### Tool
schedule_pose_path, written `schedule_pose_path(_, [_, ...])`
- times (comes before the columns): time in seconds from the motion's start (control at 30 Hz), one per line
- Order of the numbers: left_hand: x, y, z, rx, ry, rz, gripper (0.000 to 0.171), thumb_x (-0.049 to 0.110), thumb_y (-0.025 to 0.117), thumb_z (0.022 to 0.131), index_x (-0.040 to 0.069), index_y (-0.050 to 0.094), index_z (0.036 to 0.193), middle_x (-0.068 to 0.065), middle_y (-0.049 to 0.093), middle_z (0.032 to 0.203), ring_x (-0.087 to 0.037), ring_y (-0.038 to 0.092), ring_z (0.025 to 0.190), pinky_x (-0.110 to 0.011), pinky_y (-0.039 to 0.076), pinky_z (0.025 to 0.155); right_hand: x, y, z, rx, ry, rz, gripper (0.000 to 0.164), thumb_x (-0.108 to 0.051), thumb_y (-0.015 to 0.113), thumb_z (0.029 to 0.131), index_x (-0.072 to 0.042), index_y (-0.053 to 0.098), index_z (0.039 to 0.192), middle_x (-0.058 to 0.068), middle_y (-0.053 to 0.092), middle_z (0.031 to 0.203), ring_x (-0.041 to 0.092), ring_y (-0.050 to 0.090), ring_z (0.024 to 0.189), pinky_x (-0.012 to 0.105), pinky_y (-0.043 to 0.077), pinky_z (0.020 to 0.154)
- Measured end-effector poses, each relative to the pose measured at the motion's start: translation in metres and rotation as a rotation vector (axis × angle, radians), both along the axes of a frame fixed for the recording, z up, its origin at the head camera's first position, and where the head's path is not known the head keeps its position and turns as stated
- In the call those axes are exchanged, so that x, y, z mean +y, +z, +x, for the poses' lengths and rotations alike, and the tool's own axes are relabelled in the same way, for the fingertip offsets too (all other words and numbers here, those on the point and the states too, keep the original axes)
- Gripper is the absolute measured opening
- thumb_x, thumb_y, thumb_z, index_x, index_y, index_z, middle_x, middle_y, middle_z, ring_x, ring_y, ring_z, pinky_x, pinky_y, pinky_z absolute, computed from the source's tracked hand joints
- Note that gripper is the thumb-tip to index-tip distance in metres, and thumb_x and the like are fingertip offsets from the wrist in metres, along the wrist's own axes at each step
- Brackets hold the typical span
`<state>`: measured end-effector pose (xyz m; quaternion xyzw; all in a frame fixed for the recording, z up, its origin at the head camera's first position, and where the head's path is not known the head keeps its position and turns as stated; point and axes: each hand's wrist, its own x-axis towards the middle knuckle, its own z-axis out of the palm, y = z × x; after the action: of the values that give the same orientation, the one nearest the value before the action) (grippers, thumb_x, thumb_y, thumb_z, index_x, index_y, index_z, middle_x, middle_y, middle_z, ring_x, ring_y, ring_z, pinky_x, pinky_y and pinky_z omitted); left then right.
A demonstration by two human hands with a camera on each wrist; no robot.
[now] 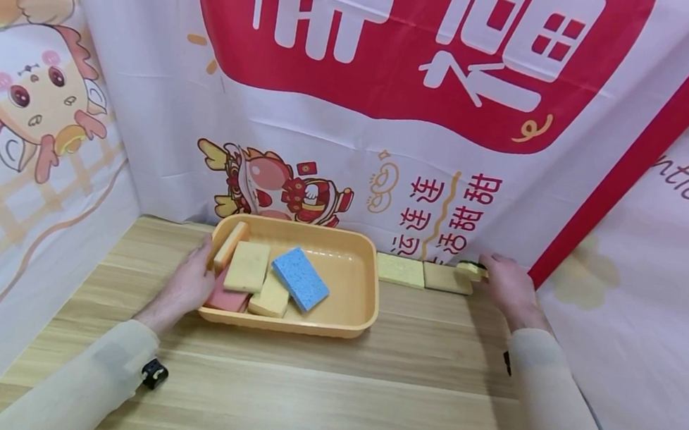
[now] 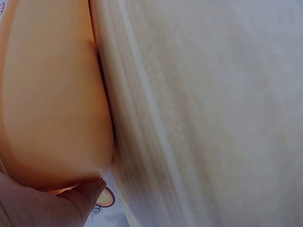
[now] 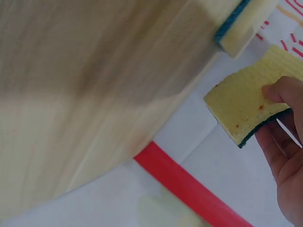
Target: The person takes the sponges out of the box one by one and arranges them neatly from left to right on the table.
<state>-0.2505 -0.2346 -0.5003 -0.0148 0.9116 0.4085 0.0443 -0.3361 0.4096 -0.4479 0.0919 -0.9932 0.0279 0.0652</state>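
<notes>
My right hand pinches a yellow sponge with a dark green scouring side, thumb on the yellow face and fingers beneath. It is near the back of the table, at the right end of a row. In that row lie a pale yellow sponge and a tan sponge, side by side against the curtain. My left hand grips the left end of an orange plastic bin; in the left wrist view the thumb lies along its wall. Some fingers are hidden.
Inside the bin are a blue sponge, a pale yellow sponge, another yellow sponge, a pink sponge and an orange-and-white sponge. A printed curtain stands behind the wooden table, with printed sheets at both sides.
</notes>
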Motion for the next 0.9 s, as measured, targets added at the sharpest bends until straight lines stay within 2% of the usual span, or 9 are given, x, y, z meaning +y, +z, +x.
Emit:
schedule_pose_path(0.37, [0.000,0.000,0.000,0.006,-0.005,0.009,0.090,-0.002,0.040,0.110,0.000,-0.010,0.185,-0.039,0.002,0.192,-0.062,0.011,0.179,-0.075,0.011,0.149,0.022,-0.020,-0.008,-0.014,-0.107,0.047,0.029,-0.002,0.080,0.106,-0.003,0.074,0.134,0.030,0.080,0.132,0.055,0.077,0.122,0.076,0.067,0.100])
schedule_pose_path(0.47, [-0.001,0.000,0.001,0.014,-0.009,0.010,0.091,-0.003,0.041,0.109,-0.001,-0.009,0.185,-0.039,0.001,0.192,-0.063,0.011,0.179,-0.076,0.011,0.149,0.026,-0.024,-0.010,-0.013,-0.120,0.055,0.028,0.000,0.077,0.106,-0.002,0.075,0.134,0.031,0.080,0.129,0.055,0.077,0.119,0.075,0.068,0.097])
schedule_pose_path(0.7, [-0.001,-0.001,0.000,0.020,-0.011,0.013,0.091,-0.004,0.041,0.109,-0.001,-0.009,0.185,-0.039,0.002,0.192,-0.063,0.012,0.179,-0.076,0.011,0.149,0.035,-0.029,-0.010,-0.001,-0.141,0.025,0.021,0.005,0.067,0.106,-0.004,0.077,0.123,0.030,0.080,0.118,0.053,0.078,0.108,0.072,0.068,0.080])
schedule_pose_path(0.9, [0.000,-0.001,-0.001,0.002,-0.004,0.014,0.091,-0.003,0.041,0.110,0.001,-0.010,0.185,-0.038,0.001,0.192,-0.062,0.011,0.179,-0.075,0.011,0.149,0.039,-0.032,-0.009,0.004,-0.140,0.010,0.022,0.006,0.067,0.103,-0.005,0.077,0.119,0.028,0.080,0.115,0.052,0.078,0.105,0.071,0.067,0.077])
